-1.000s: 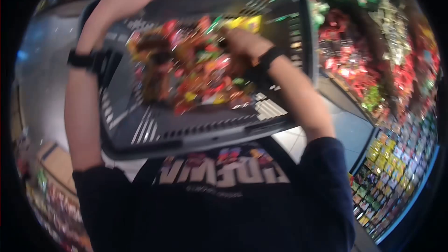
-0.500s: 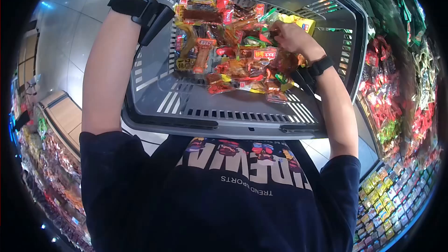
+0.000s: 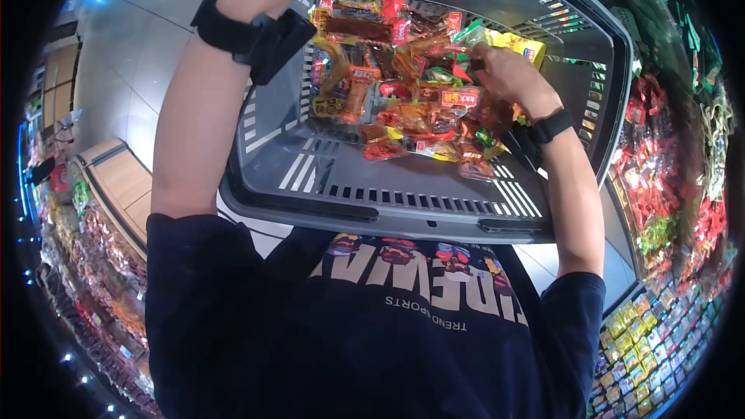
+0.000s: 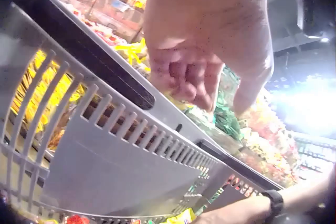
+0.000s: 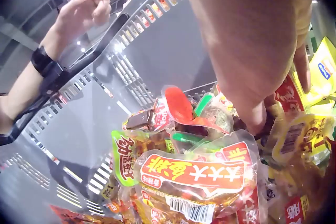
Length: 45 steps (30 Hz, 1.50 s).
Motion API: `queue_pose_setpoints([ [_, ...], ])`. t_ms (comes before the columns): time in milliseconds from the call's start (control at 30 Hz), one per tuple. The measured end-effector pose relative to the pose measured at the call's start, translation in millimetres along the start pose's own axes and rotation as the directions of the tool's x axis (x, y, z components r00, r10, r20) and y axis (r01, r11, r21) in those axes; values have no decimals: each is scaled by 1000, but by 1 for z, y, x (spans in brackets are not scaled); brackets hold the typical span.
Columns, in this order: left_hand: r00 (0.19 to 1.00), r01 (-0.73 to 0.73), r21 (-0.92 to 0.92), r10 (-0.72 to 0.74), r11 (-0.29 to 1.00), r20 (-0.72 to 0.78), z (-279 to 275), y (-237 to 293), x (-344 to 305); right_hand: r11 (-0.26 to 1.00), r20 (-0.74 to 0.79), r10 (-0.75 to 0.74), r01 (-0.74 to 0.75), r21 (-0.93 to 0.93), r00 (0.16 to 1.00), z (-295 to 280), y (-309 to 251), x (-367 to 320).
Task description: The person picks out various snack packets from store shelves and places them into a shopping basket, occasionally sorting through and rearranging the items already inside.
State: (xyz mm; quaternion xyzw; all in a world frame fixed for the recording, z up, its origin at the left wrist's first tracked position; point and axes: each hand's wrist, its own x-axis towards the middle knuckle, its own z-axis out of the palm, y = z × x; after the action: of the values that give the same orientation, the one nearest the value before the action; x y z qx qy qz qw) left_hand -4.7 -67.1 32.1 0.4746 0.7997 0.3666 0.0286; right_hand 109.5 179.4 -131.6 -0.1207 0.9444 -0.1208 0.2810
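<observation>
A grey plastic shopping basket (image 3: 365,171) hangs in front of my body, with a pile of wrapped snack packets (image 3: 403,105) on its floor. My right hand (image 3: 508,74) reaches down into the right side of the pile, close to a yellow packet (image 3: 516,45). In the right wrist view its thumb and fingers dip among the packets, with the fingertips partly hidden; I cannot tell whether they pinch one. Above the basket's rim (image 4: 173,124), my left hand (image 4: 210,35) hovers with loosely bent fingers and holds nothing. A clear fish snack packet (image 5: 194,174) lies beside the right hand.
Shelves of packaged goods (image 3: 652,163) stand close on the right, with small packets (image 3: 644,341) in rows below. Tiled floor (image 3: 143,39) extends on the left, beside a wooden display edge (image 3: 116,186) and more goods (image 3: 93,264).
The blurred view has sharpened, and the basket has shifted right in it. My left hand has come across above the far rim. In the last half second my right hand stays in the same packets.
</observation>
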Motion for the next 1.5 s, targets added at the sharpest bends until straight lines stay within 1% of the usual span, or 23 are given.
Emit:
queue_pose_setpoints([
  [67, 874, 242, 45, -238, 969, 423, 12, 7, -2, 1000, -4, -16, 16, 14, 1000, 2, 0, -2],
  [133, 776, 161, 303, -311, 939, 550, 48, -10, -17, 1000, -11, -5, 5, 1, 1000, 1, -2, -5],
  [167, 756, 87, 356, -294, 931, 585, 67, -36, -29, 1000, -14, 5, -5, -19, 1000, 1, -3, -7],
  [200, 730, 63, 539, -407, 840, 549, 79, -45, -39, 1000, -12, 3, -3, -14, 1000, 1, -4, -8],
  [267, 630, 40, 620, -502, 784, 593, 92, -90, -54, 1000, 7, 1, -1, -26, 1000, -2, -4, -10],
  [367, 711, 72, 675, -512, 734, 482, 102, -98, -62, 999, 8, -11, 12, -35, 1000, -9, -8, -15],
  [467, 676, 138, 626, -536, 767, 507, 109, -110, -62, 998, -56, -46, 44, -49, 997, -1, 3, -12],
  [500, 543, 158, 652, -617, 741, 569, 110, -106, -57, 998, -62, -42, 39, -46, 997, -2, 2, -13],
  [600, 443, 123, 632, -612, 765, 655, 116, -84, -55, 999, -44, 3, -5, -43, 999, -6, -2, -15],
  [700, 494, 109, 570, -542, 814, 679, 121, -93, -61, 999, -68, 8, -11, -46, 998, -8, -5, -20],
  [767, 523, 132, 473, -466, 871, 714, 121, -101, -62, 999, 19, -5, 4, 38, 1000, -22, -13, -24],
  [800, 544, 199, 351, -401, 915, 737, 118, -98, -64, 978, 126, 106, -126, 165, 986, -31, -25, -31],
  [833, 597, 301, 293, -419, 908, 684, 113, -84, -69, 992, 245, 45, -71, 100, 969, -37, -26, -35],
  [900, 738, 31, 437, -316, 899, 597, 106, -57, -69, 1000, 18, -5, 5, 22, 1000, -17, -24, -44],
  [967, 715, -40, 630, -418, 776, 560, 114, -48, -61, 999, -174, -6, -2, -48, 985, -4, -17, -32],
  [1000, 686, -50, 685, -473, 727, 553, 118, -51, -54, 998, -54, 18, -21, -66, 998, -4, -14, -20],
  [1033, 831, -145, 705, -301, 695, 468, 123, -58, -62, 989, -167, -93, 71, -133, 982, 4, -8, -16],
  [1067, 749, -120, 695, -395, 709, 532, 122, -54, -51, 991, -28, -46, 42, -130, 999, -23, -21, -30],
  [1100, 785, -123, 691, -356, 712, 506, 131, -70, -56, 996, 68, 35, -28, -89, 997, -33, -26, -32],
  [1133, 745, -68, 664, -405, 744, 530, 130, -69, -50, 994, 40, 37, -33, -103, 998, -34, -24, -31],
  [1267, 779, -97, 651, -350, 753, 520, 118, -50, -43, 996, 62, -24, 29, -90, 998, -31, -21, -33],
  [1400, 645, -189, 491, -270, 850, 715, 108, -29, -31, 997, 18, -66, 67, -34, 998, -17, -10, -26],
  [1500, 444, -117, 408, -320, 905, 837, 101, -2, -34, 994, -71, -92, 87, -66, 993, -5, -4, -22],
])
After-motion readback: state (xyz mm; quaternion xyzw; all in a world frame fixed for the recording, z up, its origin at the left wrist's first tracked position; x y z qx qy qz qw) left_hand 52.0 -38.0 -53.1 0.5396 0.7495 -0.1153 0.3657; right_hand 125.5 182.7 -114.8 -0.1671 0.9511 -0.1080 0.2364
